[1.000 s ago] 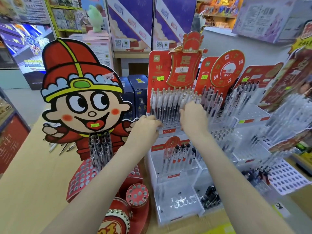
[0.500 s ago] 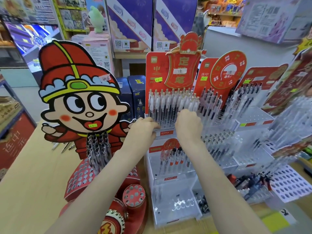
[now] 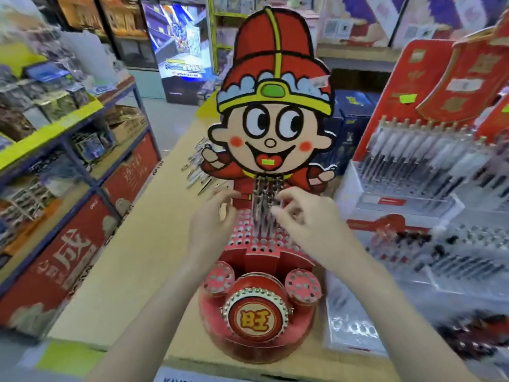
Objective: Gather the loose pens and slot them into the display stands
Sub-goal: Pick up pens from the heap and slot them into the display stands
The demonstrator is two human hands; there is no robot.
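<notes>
The red cartoon-figure pen stand (image 3: 264, 244) with a perforated tier stands in front of me. A small cluster of pens (image 3: 263, 199) stands upright in its top holes. My left hand (image 3: 209, 224) hovers just left of the cluster with relaxed, spread fingers and holds nothing. My right hand (image 3: 305, 224) is at the cluster's right side, thumb and forefinger curled round one of the standing pens; blur hides the exact contact. Several loose pens (image 3: 197, 172) lie on the table behind the stand's left side.
Clear tiered pen displays (image 3: 413, 188) with red header cards fill the right side of the wooden table (image 3: 132, 257). A blue and yellow shelf rack (image 3: 82, 128) of goods runs along the left aisle. Dark blue boxes (image 3: 352, 125) stand behind the stand.
My view has swung left from the clear tiered display to the red cartoon stand. Both hands left the row of pens there and now sit at the pen cluster in the cartoon stand.
</notes>
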